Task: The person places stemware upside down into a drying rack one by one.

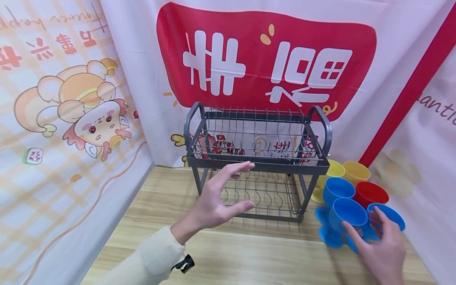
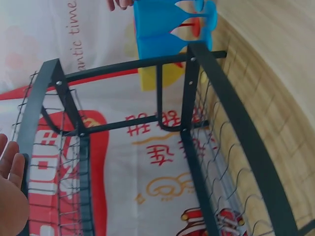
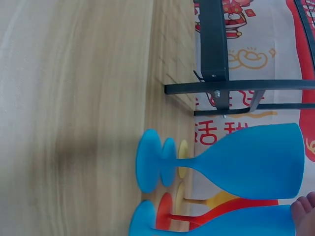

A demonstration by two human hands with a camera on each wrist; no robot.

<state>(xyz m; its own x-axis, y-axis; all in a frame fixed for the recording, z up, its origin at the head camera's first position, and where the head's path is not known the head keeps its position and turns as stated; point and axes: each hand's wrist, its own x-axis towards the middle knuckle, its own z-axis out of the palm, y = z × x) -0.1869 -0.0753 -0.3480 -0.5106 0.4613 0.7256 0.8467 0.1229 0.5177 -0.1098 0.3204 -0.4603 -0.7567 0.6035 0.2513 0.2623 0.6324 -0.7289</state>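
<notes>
A blue goblet (image 1: 397, 217) stands upright on the wooden table (image 1: 249, 257), outermost in a tight cluster right of a dark two-tier wire rack (image 1: 285, 168). The right hand (image 1: 384, 249) is at its rim, thumb and fingers spread apart; whether they pinch it, one cannot tell. The front blue goblet (image 1: 347, 213) is just beside the thumb, so a careless closing or sideways pull could topple it. The red goblet (image 1: 372, 194) and yellow goblets (image 1: 357, 171) crowd behind, and a knock might spread to them. A hold by the rim alone could let the goblet swing or slip. The left hand (image 1: 217, 202), held wide and gripping nothing, is before the rack; drifting forward, it could bump the frame.
</notes>
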